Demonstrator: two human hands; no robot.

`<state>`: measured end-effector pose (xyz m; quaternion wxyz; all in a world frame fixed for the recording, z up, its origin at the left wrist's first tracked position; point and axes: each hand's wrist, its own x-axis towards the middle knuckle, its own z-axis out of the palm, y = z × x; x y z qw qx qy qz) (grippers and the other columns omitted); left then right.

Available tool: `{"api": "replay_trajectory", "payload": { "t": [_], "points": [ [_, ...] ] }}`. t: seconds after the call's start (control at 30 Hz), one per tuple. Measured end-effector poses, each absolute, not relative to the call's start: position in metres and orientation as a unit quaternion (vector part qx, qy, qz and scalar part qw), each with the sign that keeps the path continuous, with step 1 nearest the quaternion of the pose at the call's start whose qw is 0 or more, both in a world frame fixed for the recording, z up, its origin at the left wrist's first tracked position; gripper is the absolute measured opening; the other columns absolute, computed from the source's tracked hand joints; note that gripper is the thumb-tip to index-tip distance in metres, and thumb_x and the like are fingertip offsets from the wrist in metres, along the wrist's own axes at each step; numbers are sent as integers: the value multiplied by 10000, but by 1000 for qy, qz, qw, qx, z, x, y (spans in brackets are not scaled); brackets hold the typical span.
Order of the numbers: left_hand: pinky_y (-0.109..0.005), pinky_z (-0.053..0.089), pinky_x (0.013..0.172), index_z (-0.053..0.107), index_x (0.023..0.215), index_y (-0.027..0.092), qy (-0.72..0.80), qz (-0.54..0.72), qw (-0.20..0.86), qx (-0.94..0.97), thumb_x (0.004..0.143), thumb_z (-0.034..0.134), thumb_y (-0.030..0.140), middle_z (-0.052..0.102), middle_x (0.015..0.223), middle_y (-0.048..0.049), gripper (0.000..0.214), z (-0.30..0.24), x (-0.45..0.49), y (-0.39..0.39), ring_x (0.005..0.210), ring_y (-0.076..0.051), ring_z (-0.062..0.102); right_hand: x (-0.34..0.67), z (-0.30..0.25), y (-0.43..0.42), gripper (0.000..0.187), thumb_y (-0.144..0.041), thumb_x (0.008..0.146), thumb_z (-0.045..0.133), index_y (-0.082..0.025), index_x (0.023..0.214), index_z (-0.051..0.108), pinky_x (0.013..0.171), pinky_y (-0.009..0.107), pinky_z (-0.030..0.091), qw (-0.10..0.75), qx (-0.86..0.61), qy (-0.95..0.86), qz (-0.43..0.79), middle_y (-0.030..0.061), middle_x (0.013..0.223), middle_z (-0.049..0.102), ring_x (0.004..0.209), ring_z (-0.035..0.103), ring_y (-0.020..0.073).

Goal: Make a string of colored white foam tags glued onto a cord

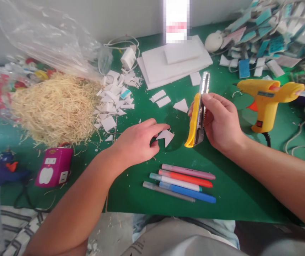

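Note:
My right hand (221, 122) grips a yellow utility knife (198, 115), held upright above the green table (229, 192) with the blade end pointing away. My left hand (138, 142) pinches a small white foam piece (166, 136) that lies on the table, thumb and forefinger closed on its left edge. The knife hangs a short way to the right of that piece, apart from it.
Several coloured marker pens (184, 181) lie near the front edge. A yellow glue gun (267, 103) stands at the right. White foam sheets (174, 62) and foam scraps (115, 103) lie behind; a straw pile (56, 106) and a pink box (54, 167) sit at left.

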<state>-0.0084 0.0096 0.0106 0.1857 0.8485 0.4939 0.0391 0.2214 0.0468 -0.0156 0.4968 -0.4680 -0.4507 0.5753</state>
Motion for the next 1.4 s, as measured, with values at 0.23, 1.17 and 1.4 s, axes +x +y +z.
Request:
{"api": "replay_trajectory", "payload": {
  "t": [0.23, 1.17, 1.4],
  "points": [
    [-227, 475, 563, 760, 1161, 174, 502, 238, 243, 795, 927, 653, 327, 700, 835, -16, 299, 6, -2, 4, 593, -95, 561, 220, -16, 46, 374, -562, 857, 779, -266, 716, 596, 636, 351, 568, 504, -471, -449, 568, 12, 714, 669, 688, 662, 195],
    [-301, 416, 635, 700, 1194, 253, 745, 42, 97, 659, 893, 609, 292, 743, 826, -29, 316, 56, -41, 16, 729, -229, 641, 216, 25, 8, 348, -522, 906, 715, -176, 918, 744, 530, 311, 318, 55, -316, -916, 242, 45, 757, 700, 577, 570, 160],
    [-308, 286, 517, 725, 1178, 230, 742, -126, -12, 659, 891, 612, 357, 596, 628, -34, 333, 55, -21, 10, 499, -210, 471, 196, 46, -5, 142, -280, 930, 693, -181, 828, 696, 506, 304, 236, -175, -380, -889, 187, 70, 777, 723, 632, 651, 187]
  ]
}}
